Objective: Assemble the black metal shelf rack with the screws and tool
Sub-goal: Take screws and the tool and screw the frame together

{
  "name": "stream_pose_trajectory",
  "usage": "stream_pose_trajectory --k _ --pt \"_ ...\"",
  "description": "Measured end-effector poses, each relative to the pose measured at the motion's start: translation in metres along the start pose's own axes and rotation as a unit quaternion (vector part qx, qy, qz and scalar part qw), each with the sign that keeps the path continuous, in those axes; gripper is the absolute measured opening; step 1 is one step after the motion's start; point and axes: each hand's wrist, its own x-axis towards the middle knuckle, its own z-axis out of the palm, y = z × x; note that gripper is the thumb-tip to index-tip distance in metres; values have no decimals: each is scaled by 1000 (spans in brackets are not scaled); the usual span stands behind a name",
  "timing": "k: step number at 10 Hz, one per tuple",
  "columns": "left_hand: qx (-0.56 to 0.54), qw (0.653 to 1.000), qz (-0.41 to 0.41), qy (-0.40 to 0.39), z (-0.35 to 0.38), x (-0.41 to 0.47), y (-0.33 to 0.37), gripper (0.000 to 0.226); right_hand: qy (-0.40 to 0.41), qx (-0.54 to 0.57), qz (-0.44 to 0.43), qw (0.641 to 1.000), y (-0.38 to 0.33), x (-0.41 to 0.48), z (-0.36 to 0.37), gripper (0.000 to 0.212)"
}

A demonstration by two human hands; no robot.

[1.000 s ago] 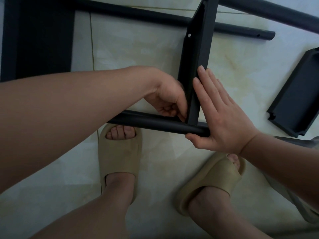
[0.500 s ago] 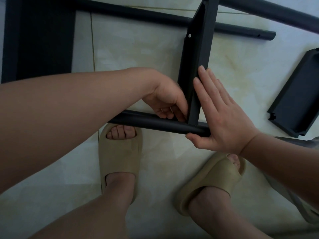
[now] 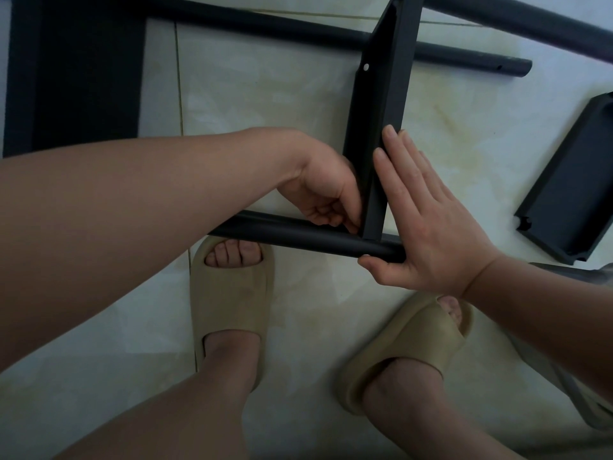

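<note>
A black shelf panel (image 3: 381,127) stands on edge and meets a black round tube (image 3: 298,235) at a right angle in the middle of the view. My left hand (image 3: 326,194) reaches into the inside corner of that joint; its fingers are curled and pinch something small, apparently a screw, hidden by the fingertips. My right hand (image 3: 428,227) lies flat against the panel's right side, fingers straight, with the thumb touching the tube's end. A second tube (image 3: 282,28) runs across the far end of the panel.
Another black panel (image 3: 76,78) closes the frame at the far left. A loose panel (image 3: 577,180) lies on the tiled floor at the right. A thicker tube (image 3: 530,24) crosses the top right. My feet in beige slippers (image 3: 232,300) stand just below the near tube.
My left fingers have shifted a little at the joint. The right hand and the rack parts have stayed where they were.
</note>
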Motion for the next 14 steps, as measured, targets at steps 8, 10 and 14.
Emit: stream_pose_trajectory --k 8,10,14 --pt "404 880 -168 184 77 -91 16 25 -182 -109 81 974 -20 2 -43 106" --pt "434 840 -156 284 98 -132 50 28 -192 -57 133 971 -26 5 -103 84" --pt "462 729 -80 498 144 -201 111 29 -104 -60 264 957 -45 -42 -200 71"
